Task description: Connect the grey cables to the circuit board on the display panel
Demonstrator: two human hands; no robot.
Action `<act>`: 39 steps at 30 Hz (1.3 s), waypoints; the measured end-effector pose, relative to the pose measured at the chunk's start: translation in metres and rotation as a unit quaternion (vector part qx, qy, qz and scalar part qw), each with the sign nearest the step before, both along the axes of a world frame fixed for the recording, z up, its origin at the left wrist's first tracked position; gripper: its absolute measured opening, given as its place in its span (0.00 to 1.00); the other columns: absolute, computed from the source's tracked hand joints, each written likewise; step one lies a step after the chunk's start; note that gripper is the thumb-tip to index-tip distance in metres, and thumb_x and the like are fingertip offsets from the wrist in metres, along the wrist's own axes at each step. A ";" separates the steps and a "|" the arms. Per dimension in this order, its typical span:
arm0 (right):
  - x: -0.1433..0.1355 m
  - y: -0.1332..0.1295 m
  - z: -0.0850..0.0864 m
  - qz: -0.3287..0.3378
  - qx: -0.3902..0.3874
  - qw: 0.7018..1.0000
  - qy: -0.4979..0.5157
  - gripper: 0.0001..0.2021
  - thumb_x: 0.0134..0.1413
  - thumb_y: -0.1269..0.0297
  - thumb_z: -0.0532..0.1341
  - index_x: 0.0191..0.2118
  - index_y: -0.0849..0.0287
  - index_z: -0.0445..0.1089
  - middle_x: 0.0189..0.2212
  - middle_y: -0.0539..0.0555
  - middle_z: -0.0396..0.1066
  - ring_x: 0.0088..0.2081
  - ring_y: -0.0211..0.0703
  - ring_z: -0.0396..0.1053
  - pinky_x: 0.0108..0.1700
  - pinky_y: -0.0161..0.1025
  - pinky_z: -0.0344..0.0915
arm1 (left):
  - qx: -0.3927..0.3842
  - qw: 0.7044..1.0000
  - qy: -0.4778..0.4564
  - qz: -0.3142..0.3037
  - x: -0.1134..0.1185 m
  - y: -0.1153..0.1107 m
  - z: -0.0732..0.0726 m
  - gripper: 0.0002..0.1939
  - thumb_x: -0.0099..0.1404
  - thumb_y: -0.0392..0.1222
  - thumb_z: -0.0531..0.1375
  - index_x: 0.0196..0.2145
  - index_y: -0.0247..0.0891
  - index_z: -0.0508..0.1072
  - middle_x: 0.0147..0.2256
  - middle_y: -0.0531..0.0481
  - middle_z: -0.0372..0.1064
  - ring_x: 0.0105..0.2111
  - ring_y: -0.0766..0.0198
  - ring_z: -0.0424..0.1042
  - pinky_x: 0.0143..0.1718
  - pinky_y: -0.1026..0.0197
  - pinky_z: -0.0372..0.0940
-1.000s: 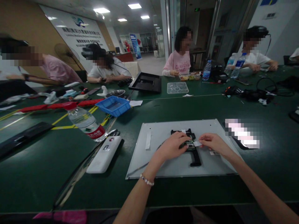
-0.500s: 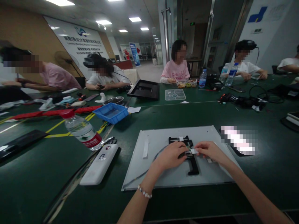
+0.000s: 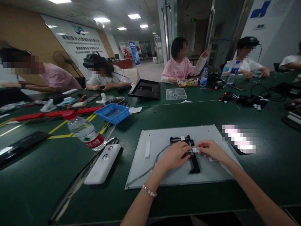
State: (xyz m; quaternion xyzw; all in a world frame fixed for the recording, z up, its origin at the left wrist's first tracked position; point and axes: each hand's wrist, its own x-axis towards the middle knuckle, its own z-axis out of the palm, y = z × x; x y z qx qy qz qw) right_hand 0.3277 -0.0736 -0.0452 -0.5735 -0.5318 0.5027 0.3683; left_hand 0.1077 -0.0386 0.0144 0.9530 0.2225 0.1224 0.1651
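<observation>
A grey flat panel lies on the green table in front of me. A black T-shaped bracket sits on its middle, with a thin cable curving away to the left. My left hand rests on the bracket's centre, its fingers pressing on a small part there. My right hand pinches a small white strip of tape at the bracket's right side. Another white tape strip is stuck on the panel to the left.
A water bottle lies on its side at the left, beside a white oblong device. A blue tray, a black frame and a clear plastic tray sit farther back. Several people are seated around the table.
My hands stay on the bracket, with the view shifting slightly. The person in pink across the table has raised an arm.
</observation>
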 end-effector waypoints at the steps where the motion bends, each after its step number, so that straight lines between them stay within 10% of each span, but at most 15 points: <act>1: 0.000 0.000 0.000 0.000 0.001 1.000 -0.002 0.08 0.45 0.65 0.59 0.34 0.57 0.71 0.29 0.52 0.73 0.31 0.41 0.72 0.24 0.33 0.66 | 0.000 1.000 0.000 0.000 0.000 0.000 0.000 0.16 0.63 0.37 0.53 0.49 0.40 0.64 0.45 0.46 0.64 0.45 0.58 0.64 0.46 0.53 0.61; 39: -0.006 -0.004 0.001 -0.032 0.022 0.999 -0.024 0.06 0.44 0.64 0.61 0.29 0.60 0.69 0.23 0.52 0.72 0.25 0.41 0.71 0.27 0.35 0.68 | 0.060 0.998 0.037 -0.003 0.001 -0.001 -0.003 0.21 0.64 0.39 0.53 0.54 0.40 0.59 0.46 0.46 0.63 0.46 0.58 0.62 0.47 0.55 0.59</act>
